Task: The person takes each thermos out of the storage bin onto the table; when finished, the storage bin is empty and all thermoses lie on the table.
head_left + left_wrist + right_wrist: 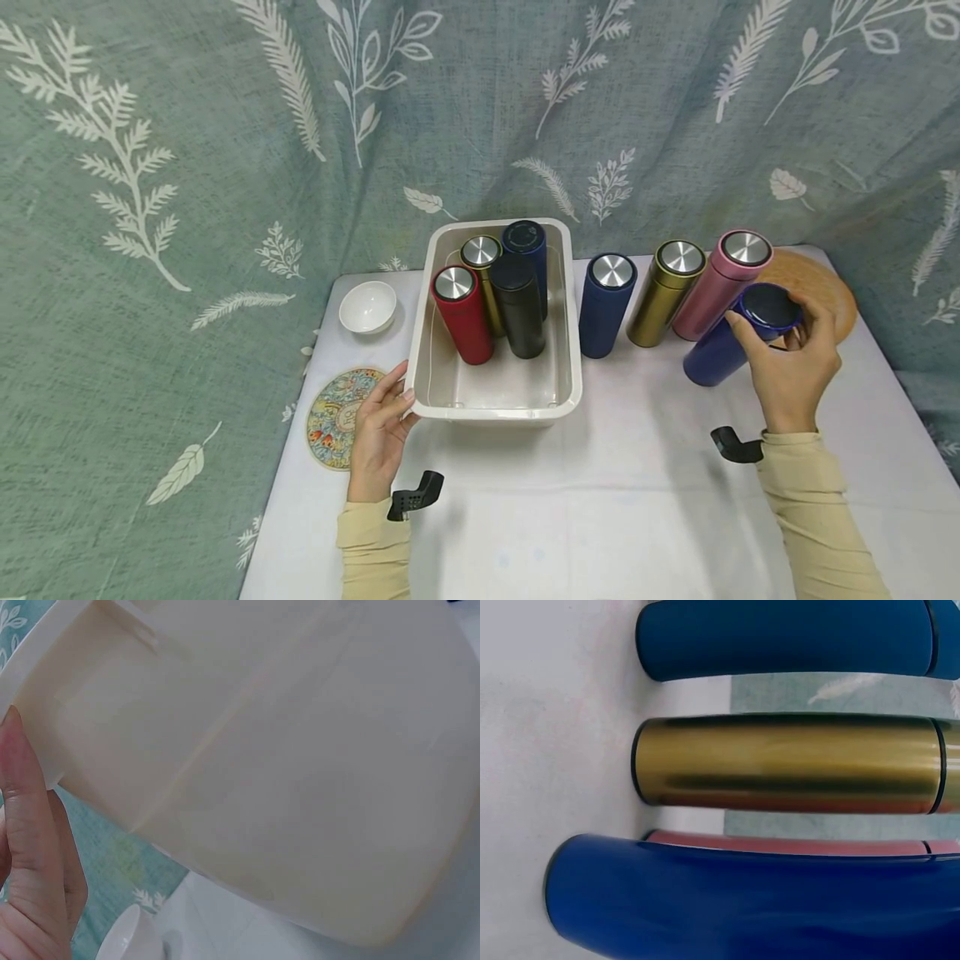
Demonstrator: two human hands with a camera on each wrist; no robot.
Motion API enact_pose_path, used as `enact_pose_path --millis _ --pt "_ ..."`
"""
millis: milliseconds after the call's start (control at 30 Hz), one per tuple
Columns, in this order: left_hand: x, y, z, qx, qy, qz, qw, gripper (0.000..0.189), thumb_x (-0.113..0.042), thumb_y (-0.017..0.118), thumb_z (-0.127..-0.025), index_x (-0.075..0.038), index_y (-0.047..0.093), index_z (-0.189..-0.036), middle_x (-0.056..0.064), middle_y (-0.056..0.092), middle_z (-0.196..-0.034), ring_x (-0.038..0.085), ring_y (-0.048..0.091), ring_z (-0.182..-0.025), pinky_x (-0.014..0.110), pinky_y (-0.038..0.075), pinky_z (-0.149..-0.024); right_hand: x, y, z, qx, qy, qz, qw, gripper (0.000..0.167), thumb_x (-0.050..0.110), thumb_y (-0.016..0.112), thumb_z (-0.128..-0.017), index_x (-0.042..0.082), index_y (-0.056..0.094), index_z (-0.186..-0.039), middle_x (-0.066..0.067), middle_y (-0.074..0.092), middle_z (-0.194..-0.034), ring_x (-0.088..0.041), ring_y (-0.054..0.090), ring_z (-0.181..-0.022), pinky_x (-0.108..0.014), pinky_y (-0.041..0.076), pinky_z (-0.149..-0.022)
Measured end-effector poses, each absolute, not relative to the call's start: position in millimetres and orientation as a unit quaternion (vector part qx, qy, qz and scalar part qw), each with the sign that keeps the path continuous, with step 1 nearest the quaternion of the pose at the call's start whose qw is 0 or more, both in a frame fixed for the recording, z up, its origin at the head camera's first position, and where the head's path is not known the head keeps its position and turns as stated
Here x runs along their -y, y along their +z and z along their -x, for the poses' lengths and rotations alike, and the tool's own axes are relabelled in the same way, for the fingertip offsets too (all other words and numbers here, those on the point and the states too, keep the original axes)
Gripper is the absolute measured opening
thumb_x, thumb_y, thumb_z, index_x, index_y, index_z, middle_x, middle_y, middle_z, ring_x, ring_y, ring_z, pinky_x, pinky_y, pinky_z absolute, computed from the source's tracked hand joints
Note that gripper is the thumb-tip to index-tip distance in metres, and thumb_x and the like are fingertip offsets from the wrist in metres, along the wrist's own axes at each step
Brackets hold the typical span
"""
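Note:
My right hand [797, 367] grips the upper end of a glossy blue thermos bottle [720, 352] with a dark lid. In the right wrist view that same blue bottle [705, 900] crosses the bottom, its base near the tablecloth; whether it touches cannot be told. At the left, my left hand [382, 429] holds the front left corner of a cream plastic bin [495, 412] between thumb and fingers. Inside the bin stand a red bottle [467, 321], a black bottle [522, 312], a gold bottle [480, 250] and a dark blue bottle [525, 237].
Right of the bin stand a navy bottle [603, 312], a gold bottle [663, 296] and a pink bottle [720, 287]. Behind the held bottle lies a round wooden board [825, 287]. A white bowl [367, 307] and a patterned round mat [330, 421] lie left. A green curtain [480, 125] hangs behind.

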State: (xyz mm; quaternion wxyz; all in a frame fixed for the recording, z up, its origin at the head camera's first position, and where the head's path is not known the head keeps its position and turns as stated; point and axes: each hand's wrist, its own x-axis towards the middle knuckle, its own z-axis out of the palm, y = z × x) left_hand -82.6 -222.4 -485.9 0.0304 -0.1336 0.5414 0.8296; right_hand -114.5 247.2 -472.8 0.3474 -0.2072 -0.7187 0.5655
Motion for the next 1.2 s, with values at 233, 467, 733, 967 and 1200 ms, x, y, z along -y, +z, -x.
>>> enact_pose_path --millis 233,467,733,967,1200 --pt "223 -486 83 -0.542 0.830 0.127 0.031 0.052 0.005 0.055 -0.095 -0.004 0.048 -0.146 -0.003 0.066 -0.114 0.009 0.067 -0.100 0.024 0.058 -0.080 -247 -474 116 0.739 0.547 0.209 0.335 0.066 0.008 0.088 -0.073 0.014 0.060 -0.133 0.007 0.064 -0.122 -0.005 0.061 -0.116 -0.022 0.050 -0.106" --pt "224 -486 83 -0.537 0.834 0.125 0.031 0.053 0.006 0.056 -0.094 -0.004 0.049 -0.145 -0.003 0.067 -0.114 0.009 0.067 -0.100 0.024 0.058 -0.080 -245 -475 116 0.748 0.534 0.201 0.338 0.067 0.007 0.087 -0.073 0.014 0.060 -0.135 0.008 0.062 -0.125 -0.005 0.060 -0.119 -0.023 0.049 -0.109" --pt "224 -486 82 -0.534 0.836 0.123 0.029 0.051 0.006 0.056 -0.094 -0.004 0.050 -0.144 -0.003 0.068 -0.114 0.009 0.067 -0.100 0.024 0.059 -0.079 -244 -469 112 0.753 0.530 0.203 0.333 0.071 0.005 0.087 -0.073 0.014 0.058 -0.137 0.001 0.061 -0.133 -0.007 0.057 -0.125 -0.025 0.043 -0.114" --pt "224 -486 82 -0.537 0.834 0.123 0.031 0.052 0.006 0.056 -0.094 -0.003 0.048 -0.146 -0.003 0.067 -0.115 0.009 0.067 -0.102 0.024 0.059 -0.080 -236 -454 108 0.748 0.515 0.157 0.389 0.064 0.000 0.084 -0.073 0.010 0.062 -0.132 -0.001 0.063 -0.128 -0.012 0.059 -0.127 -0.027 0.040 -0.118" --pt "224 -486 82 -0.539 0.832 0.127 0.032 0.054 0.006 0.055 -0.095 -0.002 0.046 -0.147 -0.003 0.067 -0.115 0.010 0.067 -0.101 0.024 0.058 -0.080 -216 -427 100 0.696 0.550 0.112 0.448 0.048 -0.004 0.079 -0.076 -0.005 0.065 -0.121 0.003 0.063 -0.127 -0.020 0.058 -0.129 -0.031 0.038 -0.120"
